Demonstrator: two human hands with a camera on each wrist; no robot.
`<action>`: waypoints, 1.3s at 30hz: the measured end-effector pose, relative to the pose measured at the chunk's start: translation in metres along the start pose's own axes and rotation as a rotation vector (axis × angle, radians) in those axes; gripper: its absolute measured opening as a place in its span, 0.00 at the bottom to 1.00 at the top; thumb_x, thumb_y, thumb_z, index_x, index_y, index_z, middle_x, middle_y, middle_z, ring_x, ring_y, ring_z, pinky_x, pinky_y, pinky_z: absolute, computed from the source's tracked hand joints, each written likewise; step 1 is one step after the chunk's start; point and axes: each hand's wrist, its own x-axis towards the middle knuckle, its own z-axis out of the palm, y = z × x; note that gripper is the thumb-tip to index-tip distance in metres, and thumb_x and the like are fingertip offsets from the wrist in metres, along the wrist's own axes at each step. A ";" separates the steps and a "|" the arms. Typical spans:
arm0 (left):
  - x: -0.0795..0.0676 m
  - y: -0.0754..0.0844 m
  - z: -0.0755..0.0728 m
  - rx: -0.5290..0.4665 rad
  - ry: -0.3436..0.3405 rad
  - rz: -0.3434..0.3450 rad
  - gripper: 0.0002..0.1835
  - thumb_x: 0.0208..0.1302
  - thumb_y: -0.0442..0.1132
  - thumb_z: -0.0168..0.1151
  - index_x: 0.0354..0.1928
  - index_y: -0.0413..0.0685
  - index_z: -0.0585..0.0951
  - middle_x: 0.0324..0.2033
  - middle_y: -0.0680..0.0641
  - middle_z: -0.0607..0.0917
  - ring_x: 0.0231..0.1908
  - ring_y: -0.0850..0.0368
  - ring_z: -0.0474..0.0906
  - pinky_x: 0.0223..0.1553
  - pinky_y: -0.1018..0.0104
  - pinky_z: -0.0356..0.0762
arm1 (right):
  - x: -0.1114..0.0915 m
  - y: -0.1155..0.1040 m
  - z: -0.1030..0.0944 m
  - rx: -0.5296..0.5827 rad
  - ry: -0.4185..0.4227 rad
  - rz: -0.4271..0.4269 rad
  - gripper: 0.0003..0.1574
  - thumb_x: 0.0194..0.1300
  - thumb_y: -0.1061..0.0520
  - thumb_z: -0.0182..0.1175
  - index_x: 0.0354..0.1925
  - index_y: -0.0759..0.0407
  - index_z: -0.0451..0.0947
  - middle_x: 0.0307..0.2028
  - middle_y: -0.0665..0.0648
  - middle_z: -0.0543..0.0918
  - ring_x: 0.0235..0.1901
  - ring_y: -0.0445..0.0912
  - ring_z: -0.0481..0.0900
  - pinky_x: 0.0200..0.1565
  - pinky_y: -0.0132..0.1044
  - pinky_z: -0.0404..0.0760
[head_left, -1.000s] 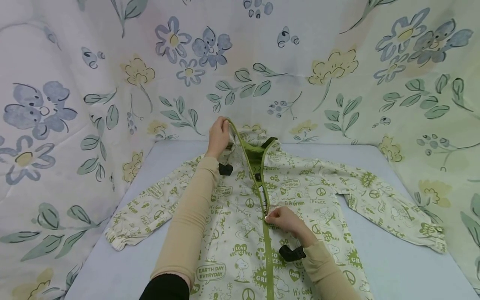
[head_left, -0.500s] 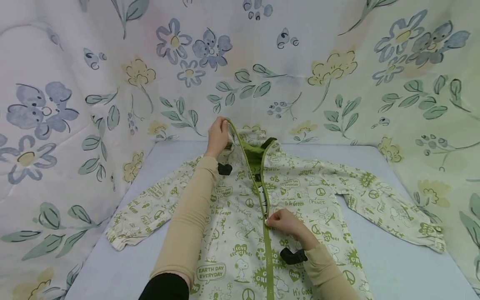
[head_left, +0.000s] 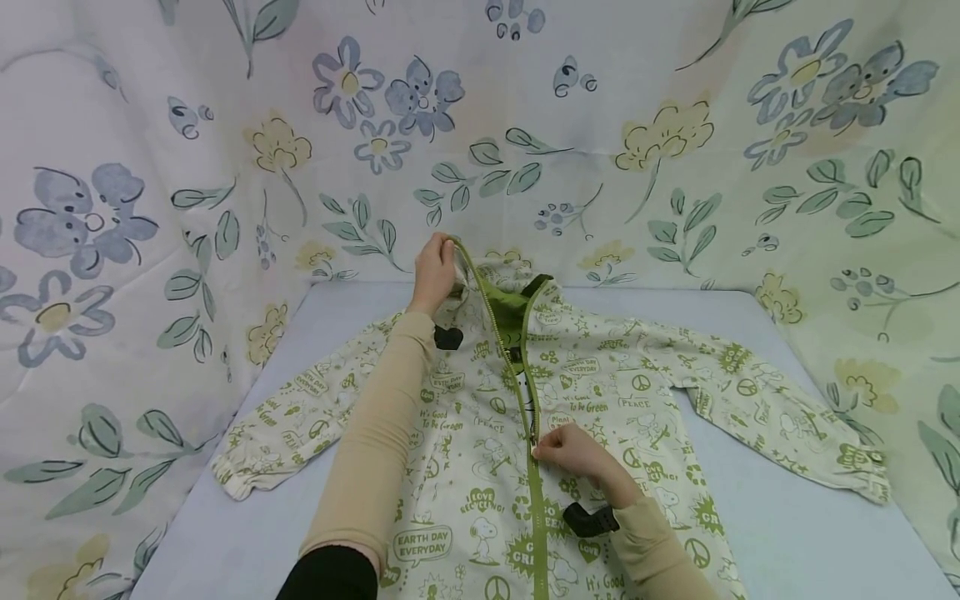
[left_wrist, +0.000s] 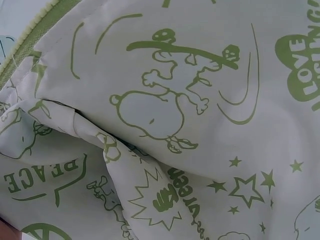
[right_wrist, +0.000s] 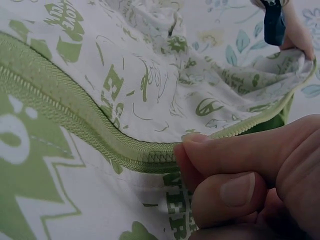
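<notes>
A cream jacket (head_left: 450, 450) with green cartoon print lies front up, sleeves spread. Its green zipper (head_left: 537, 517) is closed from mid-chest down; above, the two sides part and show the green lining (head_left: 512, 312). At the collar, my left hand (head_left: 435, 275) grips the top of the left zipper edge and holds it raised. My right hand (head_left: 573, 454) pinches the zipper pull at the foot of the opening. In the right wrist view, thumb and forefinger of the right hand (right_wrist: 245, 175) cover the pull itself. Printed cloth (left_wrist: 150, 115) fills the left wrist view.
The jacket lies on a pale table (head_left: 247, 517). Behind and at both sides hangs a floral curtain (head_left: 480, 108). A black strap device (head_left: 590, 520) sits at my right wrist, and another black device (head_left: 448, 338) at my left.
My right hand has slid slightly down the jacket's front with the zipper pull, so the opening reaches a little lower. The left hand stays almost still at the collar.
</notes>
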 end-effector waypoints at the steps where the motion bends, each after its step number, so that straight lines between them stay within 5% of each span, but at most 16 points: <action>1: 0.000 0.000 0.000 -0.001 -0.002 0.003 0.13 0.75 0.39 0.39 0.43 0.38 0.72 0.27 0.44 0.69 0.26 0.50 0.63 0.32 0.60 0.62 | -0.001 0.000 0.000 -0.006 -0.002 -0.006 0.20 0.64 0.59 0.58 0.16 0.60 0.71 0.11 0.46 0.57 0.11 0.39 0.52 0.18 0.32 0.57; 5: 0.000 0.000 0.000 -0.003 -0.003 0.012 0.13 0.75 0.40 0.39 0.42 0.39 0.71 0.26 0.44 0.68 0.26 0.51 0.62 0.31 0.60 0.61 | -0.004 0.000 0.000 -0.033 -0.007 -0.022 0.18 0.64 0.59 0.59 0.17 0.63 0.74 0.11 0.46 0.59 0.12 0.39 0.53 0.18 0.32 0.58; 12: 0.001 0.000 0.000 -0.003 0.010 0.016 0.13 0.75 0.40 0.39 0.40 0.38 0.71 0.26 0.44 0.68 0.25 0.50 0.62 0.31 0.60 0.60 | -0.008 0.000 0.000 -0.081 -0.017 -0.074 0.25 0.64 0.58 0.58 0.13 0.54 0.62 0.11 0.45 0.57 0.12 0.39 0.53 0.17 0.32 0.56; 22: 0.000 0.003 -0.002 -0.008 0.022 -0.029 0.13 0.74 0.39 0.39 0.42 0.38 0.72 0.28 0.43 0.70 0.28 0.50 0.64 0.33 0.60 0.62 | -0.015 0.001 0.001 -0.093 -0.055 -0.110 0.27 0.64 0.56 0.59 0.11 0.53 0.59 0.10 0.44 0.55 0.11 0.38 0.50 0.17 0.32 0.53; 30: -0.002 0.005 -0.003 0.004 0.022 -0.011 0.13 0.75 0.38 0.39 0.43 0.37 0.71 0.28 0.43 0.69 0.26 0.50 0.62 0.32 0.59 0.61 | -0.021 0.001 0.002 -0.082 -0.068 -0.119 0.16 0.63 0.57 0.59 0.20 0.64 0.76 0.12 0.46 0.63 0.12 0.37 0.55 0.16 0.31 0.56; 39: -0.002 0.004 -0.003 0.005 0.026 -0.018 0.12 0.75 0.38 0.39 0.42 0.37 0.71 0.26 0.43 0.67 0.26 0.50 0.62 0.31 0.59 0.60 | -0.022 0.004 0.002 -0.069 -0.084 -0.080 0.15 0.64 0.56 0.59 0.24 0.65 0.79 0.13 0.46 0.63 0.12 0.38 0.53 0.17 0.32 0.56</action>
